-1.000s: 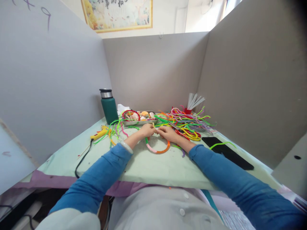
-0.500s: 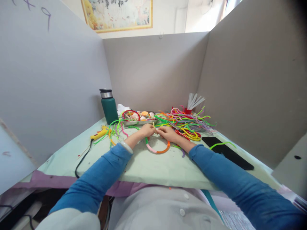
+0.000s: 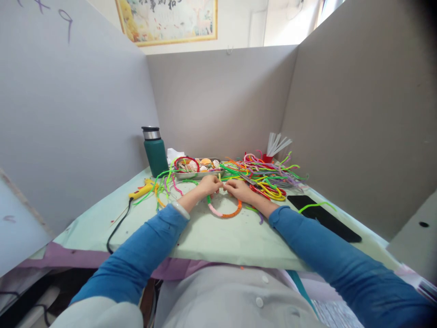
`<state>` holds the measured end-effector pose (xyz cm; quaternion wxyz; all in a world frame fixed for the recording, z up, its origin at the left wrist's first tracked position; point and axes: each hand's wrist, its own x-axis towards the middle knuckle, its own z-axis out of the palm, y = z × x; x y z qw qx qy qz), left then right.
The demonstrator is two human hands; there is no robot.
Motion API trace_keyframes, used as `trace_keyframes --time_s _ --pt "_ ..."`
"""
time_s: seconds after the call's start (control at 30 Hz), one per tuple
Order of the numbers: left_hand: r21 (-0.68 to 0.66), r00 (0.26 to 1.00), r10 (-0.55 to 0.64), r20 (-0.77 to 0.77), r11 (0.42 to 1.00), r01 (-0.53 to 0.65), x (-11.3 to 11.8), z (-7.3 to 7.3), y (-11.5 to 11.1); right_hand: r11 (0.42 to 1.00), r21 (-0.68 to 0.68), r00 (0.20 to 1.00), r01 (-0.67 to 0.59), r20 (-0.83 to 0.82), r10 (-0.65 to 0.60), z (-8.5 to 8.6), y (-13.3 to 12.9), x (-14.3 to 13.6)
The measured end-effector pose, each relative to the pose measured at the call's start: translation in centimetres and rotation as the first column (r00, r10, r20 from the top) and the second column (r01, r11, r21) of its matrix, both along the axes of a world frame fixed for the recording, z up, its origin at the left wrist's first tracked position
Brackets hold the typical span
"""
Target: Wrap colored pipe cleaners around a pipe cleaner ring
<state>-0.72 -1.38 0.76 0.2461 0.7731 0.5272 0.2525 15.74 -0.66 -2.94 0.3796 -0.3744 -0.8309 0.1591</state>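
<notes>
A ring wrapped in pipe cleaners point(image 3: 223, 215), with green, pink and orange stretches, rests on the table with its far side between my hands. My left hand point(image 3: 210, 185) pinches that far side, its fingers closed. From the right, my right hand point(image 3: 235, 188) pinches at the same spot, fingertips almost touching those of the left. A short pale yellow pipe cleaner end point(image 3: 219, 176) sticks up between them. My fingers hide how it is wound on the ring.
Behind my hands stands a metal tray point(image 3: 201, 173) of shells. Many loose pipe cleaners point(image 3: 269, 173) and scissors point(image 3: 248, 179) lie right of it. A green bottle point(image 3: 155, 157) and yellow glue gun point(image 3: 141, 191) are left; a black phone-like slab point(image 3: 324, 219) is right.
My fingertips have shifted very slightly at the far side of the ring, and the pale yellow end has tilted a little. Everything else stays put.
</notes>
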Motion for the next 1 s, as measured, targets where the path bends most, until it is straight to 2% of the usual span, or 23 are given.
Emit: trace_keyframes --time_s 0.23,0.47,0.63,1.0 --pt "0.096 0.999 0.025 -0.044 0.995 -0.021 -0.2 -0.1 0.4 0.999 -0.043 1.0 0.003 -0.025 -0.004 -0.1 0.1 0.0" --pt "0.198 0.998 -0.023 0.054 0.98 0.012 -0.5 -0.4 1.0 0.994 -0.105 0.994 -0.01 -0.106 -0.001 0.0 0.2 0.0" --pt "0.193 0.988 -0.09 0.129 0.979 0.064 -0.4 -0.2 0.7 0.987 -0.157 0.989 -0.029 -0.149 0.006 -0.1 0.3 0.2" --pt "0.186 0.987 -0.087 0.136 0.981 0.061 -0.2 -0.1 0.8 0.989 -0.15 0.982 -0.017 -0.186 -0.012 -0.1 0.3 0.3"
